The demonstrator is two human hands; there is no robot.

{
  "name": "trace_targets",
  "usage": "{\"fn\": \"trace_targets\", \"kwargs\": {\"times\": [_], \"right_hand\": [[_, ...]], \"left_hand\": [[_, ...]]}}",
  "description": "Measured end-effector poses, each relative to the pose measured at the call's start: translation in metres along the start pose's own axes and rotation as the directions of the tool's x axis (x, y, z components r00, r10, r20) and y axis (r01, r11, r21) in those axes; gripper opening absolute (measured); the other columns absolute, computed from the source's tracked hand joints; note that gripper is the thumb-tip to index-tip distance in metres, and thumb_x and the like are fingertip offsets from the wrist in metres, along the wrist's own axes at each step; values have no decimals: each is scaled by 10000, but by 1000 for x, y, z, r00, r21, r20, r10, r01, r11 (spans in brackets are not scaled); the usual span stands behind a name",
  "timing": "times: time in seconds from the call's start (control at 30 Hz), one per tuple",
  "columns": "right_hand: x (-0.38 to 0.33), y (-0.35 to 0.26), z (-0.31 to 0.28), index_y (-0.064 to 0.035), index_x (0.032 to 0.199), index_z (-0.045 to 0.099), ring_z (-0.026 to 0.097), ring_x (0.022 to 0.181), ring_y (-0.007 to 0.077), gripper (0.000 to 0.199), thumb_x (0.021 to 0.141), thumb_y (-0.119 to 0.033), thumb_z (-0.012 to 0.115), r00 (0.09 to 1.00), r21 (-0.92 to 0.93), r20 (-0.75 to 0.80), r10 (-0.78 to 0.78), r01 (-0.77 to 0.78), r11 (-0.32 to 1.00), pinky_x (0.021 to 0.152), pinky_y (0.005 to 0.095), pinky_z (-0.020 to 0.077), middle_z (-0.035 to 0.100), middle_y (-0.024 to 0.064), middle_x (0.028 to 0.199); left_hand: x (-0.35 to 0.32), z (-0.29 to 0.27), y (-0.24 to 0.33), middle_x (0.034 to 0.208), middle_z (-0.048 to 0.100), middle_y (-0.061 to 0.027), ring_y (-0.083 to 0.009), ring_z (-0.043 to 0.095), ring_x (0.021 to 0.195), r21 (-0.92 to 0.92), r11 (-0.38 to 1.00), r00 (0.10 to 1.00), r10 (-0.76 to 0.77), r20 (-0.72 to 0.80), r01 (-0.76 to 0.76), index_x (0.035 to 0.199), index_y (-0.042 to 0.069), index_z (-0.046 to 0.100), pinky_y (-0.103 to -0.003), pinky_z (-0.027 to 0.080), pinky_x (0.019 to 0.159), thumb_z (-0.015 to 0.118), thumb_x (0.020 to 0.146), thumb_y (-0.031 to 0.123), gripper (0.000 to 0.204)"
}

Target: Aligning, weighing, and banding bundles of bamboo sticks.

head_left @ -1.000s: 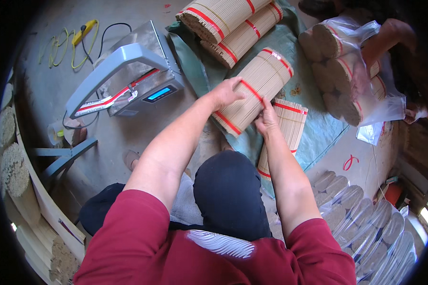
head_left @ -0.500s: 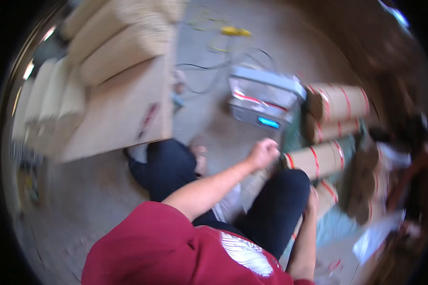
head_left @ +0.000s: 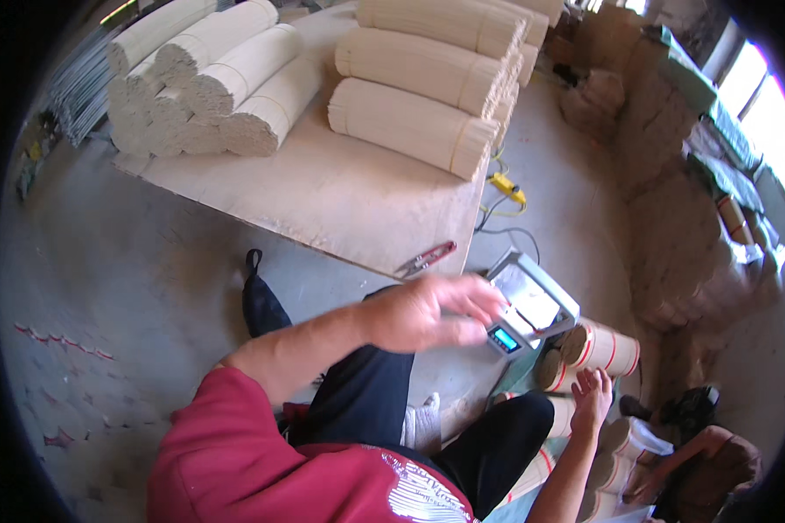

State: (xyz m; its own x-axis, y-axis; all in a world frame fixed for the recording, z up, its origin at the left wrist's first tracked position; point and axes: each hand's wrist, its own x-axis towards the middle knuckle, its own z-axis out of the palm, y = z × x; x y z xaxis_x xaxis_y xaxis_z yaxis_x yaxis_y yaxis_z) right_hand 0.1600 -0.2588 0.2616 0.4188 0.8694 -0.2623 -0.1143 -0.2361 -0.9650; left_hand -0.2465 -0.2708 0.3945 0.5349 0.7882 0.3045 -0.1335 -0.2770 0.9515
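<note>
Pale tabletop (head_left: 323, 196) ahead; left hand (head_left: 432, 315) outstretched rightward, right hand (head_left: 591, 401) near banded bundle (head_left: 609, 347), each grip spread.

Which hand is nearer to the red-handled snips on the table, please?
Left: the left hand appears just below the snips in the picture; the right hand is farther, toward lower right.

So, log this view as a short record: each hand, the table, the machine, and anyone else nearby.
Left hand: raised, open, no object visible in it
Right hand: fingers loosely bent, no object visible in it; near a red-banded bundle, contact unclear
Table: two groups of pale bundles; red-handled snips near a corner
Machine: grey, with a lit blue screen
Other person: forearm at lower right
</note>
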Motion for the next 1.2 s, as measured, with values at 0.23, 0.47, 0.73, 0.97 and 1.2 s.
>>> {"fn": "trace_targets", "kwargs": {"times": [0.23,0.47,0.73,0.97,1.2], "right_hand": [[-22,-121,158,-45,1285,463,579,1075,206,471,923,-330,565,911,-177,320,-260,327,928,872,338,469,583,113,1181],[-14,-179,302,-36,1351,404,480,1223,285,669,900,-518,515,719,-280,570,-398,625,729,991,393,409,460,182,1347],[65,-240,436,-31,1418,276,291,1352,299,909,830,-705,440,700,-250,579,-418,640,727,1071,486,261,314,173,1441],[134,-305,523,7,1416,242,278,1347,331,970,804,-702,496,787,-192,512,-345,496,847,1043,567,264,272,222,1450],[227,-337,594,45,1384,240,341,1288,358,945,813,-645,542,879,-32,399,-262,299,954,1031,562,283,346,236,1354]], "left_hand": [[-16,-152,37,1225,543,-125,-172,519,1136,258,966,764,169,-623,-3,1276,-16,449,-294,426,970,595,910,167,434],[-7,-287,55,1327,442,-226,-266,446,1231,428,889,508,298,-808,159,1345,-36,366,-352,381,1019,628,876,376,678],[54,-407,48,1404,361,-254,-314,371,1301,399,863,467,228,-854,309,1384,-31,310,-438,332,1042,644,794,555,896],[116,-491,57,1398,403,-214,-309,369,1305,303,953,756,208,-621,-13,1355,-44,384,-456,304,1057,533,814,656,897],[241,-604,17,1346,483,-163,-297,421,1269,258,941,488,123,-864,220,1294,50,496,-477,331,1033,557,807,646,772]]}}
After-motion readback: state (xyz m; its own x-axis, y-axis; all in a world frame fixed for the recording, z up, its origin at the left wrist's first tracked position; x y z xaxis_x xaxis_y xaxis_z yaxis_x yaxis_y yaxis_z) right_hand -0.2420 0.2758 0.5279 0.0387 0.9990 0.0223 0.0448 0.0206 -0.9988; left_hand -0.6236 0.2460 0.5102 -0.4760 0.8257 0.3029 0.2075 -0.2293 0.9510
